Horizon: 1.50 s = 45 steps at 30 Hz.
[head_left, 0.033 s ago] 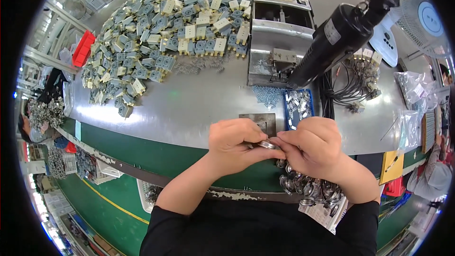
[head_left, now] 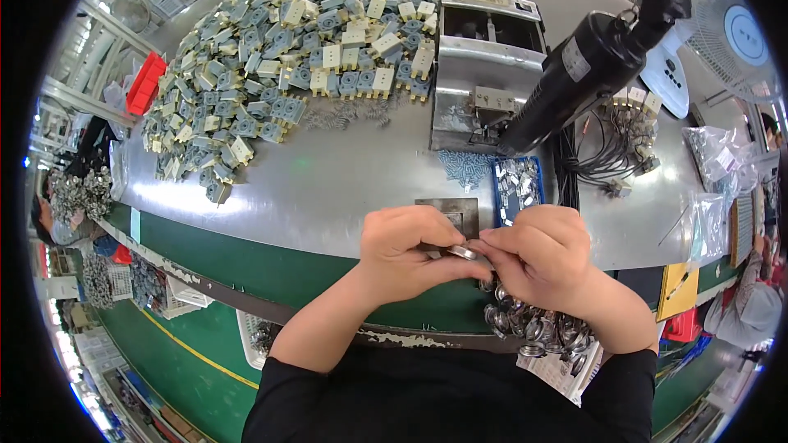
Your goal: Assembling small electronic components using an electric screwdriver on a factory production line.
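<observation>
My left hand pinches a small round shiny metal part between thumb and forefinger, over the near edge of the bench. Right up against it, my right hand has its thumb and fingers pressed together at the part's right side; what they grip is hidden. Just beyond my hands lies a flat metal block with a square recess. A blue tray of small metal pieces stands past my right hand. Beneath my right wrist is a heap of round shiny metal parts.
A large pile of grey and cream switch-like parts covers the back left, with loose springs before it. Behind the tray are blue screws, a metal press and a black cylindrical tool. Cables lie at right.
</observation>
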Available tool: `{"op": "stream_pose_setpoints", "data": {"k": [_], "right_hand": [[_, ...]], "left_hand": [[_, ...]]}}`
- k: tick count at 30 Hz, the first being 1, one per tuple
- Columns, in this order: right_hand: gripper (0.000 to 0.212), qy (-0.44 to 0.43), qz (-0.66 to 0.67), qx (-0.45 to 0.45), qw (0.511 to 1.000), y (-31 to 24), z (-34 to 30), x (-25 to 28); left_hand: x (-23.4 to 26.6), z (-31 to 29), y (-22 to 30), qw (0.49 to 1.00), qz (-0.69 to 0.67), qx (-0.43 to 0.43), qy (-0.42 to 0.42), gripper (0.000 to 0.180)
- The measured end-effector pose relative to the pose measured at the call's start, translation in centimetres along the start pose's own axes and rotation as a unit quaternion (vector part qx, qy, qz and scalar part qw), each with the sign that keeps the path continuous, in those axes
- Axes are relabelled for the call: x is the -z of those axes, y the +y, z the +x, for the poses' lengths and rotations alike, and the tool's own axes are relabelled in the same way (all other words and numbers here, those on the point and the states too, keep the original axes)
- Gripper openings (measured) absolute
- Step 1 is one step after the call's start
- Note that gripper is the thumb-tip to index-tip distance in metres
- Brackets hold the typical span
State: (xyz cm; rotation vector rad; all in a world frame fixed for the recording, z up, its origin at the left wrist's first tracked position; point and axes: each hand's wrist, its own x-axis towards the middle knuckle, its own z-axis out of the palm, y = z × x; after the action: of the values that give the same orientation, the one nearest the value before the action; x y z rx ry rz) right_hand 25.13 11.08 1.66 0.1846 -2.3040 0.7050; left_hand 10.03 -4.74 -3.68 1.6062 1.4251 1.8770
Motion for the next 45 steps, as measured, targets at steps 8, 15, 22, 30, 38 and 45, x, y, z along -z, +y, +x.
{"op": "stream_pose_setpoints", "data": {"k": [8,15,22,30,38,45], "right_hand": [[0.018,-0.093,0.06,-0.084,0.99,-0.7,0.7,0.8],[0.031,-0.082,0.117,-0.13,0.981,-0.7,0.7,0.3],[0.034,-0.12,0.155,-0.182,0.964,-0.7,0.8,0.8],[0.033,-0.117,0.243,-0.151,0.951,0.9,0.2,1.3],[0.038,-0.116,0.26,-0.172,0.943,0.3,0.5,1.9],[0.039,-0.047,0.207,-0.178,0.961,0.1,-0.1,-0.3]], "left_hand": [[2.1,1.4,1.6,0.992,0.116,-0.014,-0.04,0.027],[0.7,0.8,1.0,0.938,0.32,-0.106,0.076,0.03],[0.0,0.3,-0.3,0.937,0.304,-0.117,0.125,0.026],[1.6,-0.3,0.0,0.802,-0.484,0.327,-0.125,0.026],[0.4,-1.0,0.6,0.847,-0.417,0.324,-0.057,0.021],[-2.9,0.0,1.1,0.975,-0.096,0.171,0.109,0.018]]}}
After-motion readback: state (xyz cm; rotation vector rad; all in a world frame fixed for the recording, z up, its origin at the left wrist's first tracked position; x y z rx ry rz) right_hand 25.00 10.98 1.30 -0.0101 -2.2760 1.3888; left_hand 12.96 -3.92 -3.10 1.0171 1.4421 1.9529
